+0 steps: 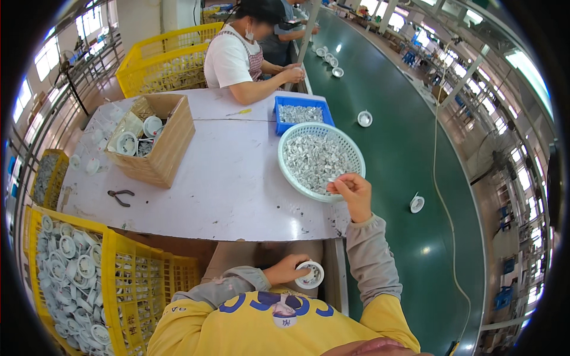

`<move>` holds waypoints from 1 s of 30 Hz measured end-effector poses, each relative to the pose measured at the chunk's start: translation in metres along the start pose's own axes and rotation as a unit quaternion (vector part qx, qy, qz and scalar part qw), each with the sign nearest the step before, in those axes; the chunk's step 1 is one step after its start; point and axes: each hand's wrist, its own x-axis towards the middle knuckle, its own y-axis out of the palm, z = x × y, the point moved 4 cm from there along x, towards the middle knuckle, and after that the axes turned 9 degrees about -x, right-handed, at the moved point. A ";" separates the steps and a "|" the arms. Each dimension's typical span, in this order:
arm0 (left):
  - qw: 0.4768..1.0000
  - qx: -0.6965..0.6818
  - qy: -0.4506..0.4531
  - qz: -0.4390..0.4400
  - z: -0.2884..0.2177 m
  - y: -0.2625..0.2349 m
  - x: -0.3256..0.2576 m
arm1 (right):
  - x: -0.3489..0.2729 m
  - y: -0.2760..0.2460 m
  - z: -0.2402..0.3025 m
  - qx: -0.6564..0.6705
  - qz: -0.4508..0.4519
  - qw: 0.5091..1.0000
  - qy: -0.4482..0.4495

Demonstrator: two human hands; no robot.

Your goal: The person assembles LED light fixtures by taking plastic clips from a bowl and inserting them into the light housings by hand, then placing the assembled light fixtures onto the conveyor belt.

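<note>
My left hand (285,270) grips a round white lamp housing (319,276) close to my body, just below the table's front edge. Its open face is turned up, with the thumb reaching over the rim. My right hand (357,196) pinches a small whitish piece over the near right rim of a pale green round basket (287,172). Heaped inside that basket are many small silvery-white pieces (314,155); their exact kind is too small to tell. Right behind it stands a blue bin (276,121) with similar pieces.
A cardboard box (172,142) of lamp parts stands on the white table (237,178), near pliers (122,197). A yellow crate (110,261) of white housings is at left. Housings (417,204) lie on the green conveyor (386,160). A co-worker (237,59) sits across.
</note>
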 end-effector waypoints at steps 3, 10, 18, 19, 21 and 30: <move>1.000 0.019 0.002 -0.018 0.005 -0.005 -0.008 | -0.032 -0.009 0.001 0.017 -0.063 0.997 -0.050; 0.995 -0.069 -0.026 -0.073 0.001 -0.017 0.006 | -0.080 -0.012 0.014 -0.133 -0.134 0.973 -0.135; 0.989 -0.098 -0.047 -0.103 -0.006 -0.017 -0.004 | -0.109 -0.005 0.030 -0.280 -0.124 0.920 -0.246; 0.988 -0.098 -0.051 -0.104 -0.008 -0.015 -0.006 | -0.111 -0.004 0.030 -0.278 -0.124 0.921 -0.243; 0.987 -0.096 -0.026 -0.125 -0.013 -0.015 -0.010 | -0.117 0.000 0.031 -0.270 -0.125 0.923 -0.246; 0.990 -0.057 -0.066 -0.114 -0.035 -0.014 -0.009 | -0.143 0.004 -0.018 -0.285 -0.091 0.952 -0.063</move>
